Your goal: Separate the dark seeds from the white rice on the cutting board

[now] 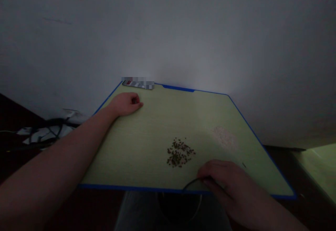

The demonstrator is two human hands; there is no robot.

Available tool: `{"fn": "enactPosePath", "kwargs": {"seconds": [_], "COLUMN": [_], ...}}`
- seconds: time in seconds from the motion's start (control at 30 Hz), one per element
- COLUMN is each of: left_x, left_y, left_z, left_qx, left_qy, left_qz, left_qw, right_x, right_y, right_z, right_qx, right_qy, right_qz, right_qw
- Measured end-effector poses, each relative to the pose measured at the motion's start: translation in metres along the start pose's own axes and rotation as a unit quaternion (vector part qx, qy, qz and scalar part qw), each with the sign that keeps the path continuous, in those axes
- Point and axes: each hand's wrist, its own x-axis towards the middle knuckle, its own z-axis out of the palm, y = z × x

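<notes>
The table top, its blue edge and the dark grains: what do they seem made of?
Table top: perhaps laminate, matt, with faint streaks. Blue edge: probably plastic, smooth, evenly coloured. Dark grains: possibly dry seeds, small and loose; the dim picture hides their finish.

A pale tabletop (147, 133) with blue edging bears a loose scatter of small dark pieces (180, 153). To the right of that scatter and slightly beyond it lies a patch of fine pale bits (224, 138); well to its right, a tiny dark sliver (244, 165). Far beyond the scatter, leftward, lies a phone (138, 84), its screen lit, partly blurred out.
</notes>
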Motion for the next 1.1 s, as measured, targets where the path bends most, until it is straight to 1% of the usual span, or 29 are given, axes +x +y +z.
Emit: {"fn": "enactPosePath", "kwargs": {"seconds": [0.13,0.17,0.23,0.3,0.53,0.77,0.93,1.1], "left_x": [0.001,0.001,0.001,0.0,0.0,0.0,0.0,0.0], "left_y": [-0.002,-0.001,0.0,0.002,0.002,0.0,-0.001,-0.001], "left_z": [0.001,0.001,0.0,-0.001,-0.001,-0.001,0.001,0.001], "left_qx": [-0.001,-0.001,0.001,0.007,0.023,0.017,0.0,-0.003], "left_qy": [-0.002,-0.003,-0.006,-0.005,-0.004,-0.003,0.004,0.004], "left_qz": [-0.001,-0.001,-0.005,-0.011,-0.013,-0.012,-0.001,-0.009], "left_qw": [1.0,1.0,1.0,1.0,1.0,1.0,1.0,1.0], "right_x": [-0.013,-0.014,-0.011,-0.006,0.012,0.013,0.017,0.02], "right_y": [0.012,0.014,0.018,0.02,0.018,0.014,0.014,0.013], "right_z": [0.007,0.009,0.013,0.015,0.016,0.017,0.018,0.018], "right_qx": [-0.029,-0.041,-0.056,-0.059,-0.055,-0.045,-0.048,-0.049], "right_qy": [0.118,0.139,0.159,0.159,0.132,0.118,0.129,0.117], "right_qz": [0.003,0.005,0.0,-0.01,-0.016,-0.036,-0.032,-0.026], "right_qw": [0.993,0.989,0.986,0.985,0.99,0.991,0.99,0.992]}}
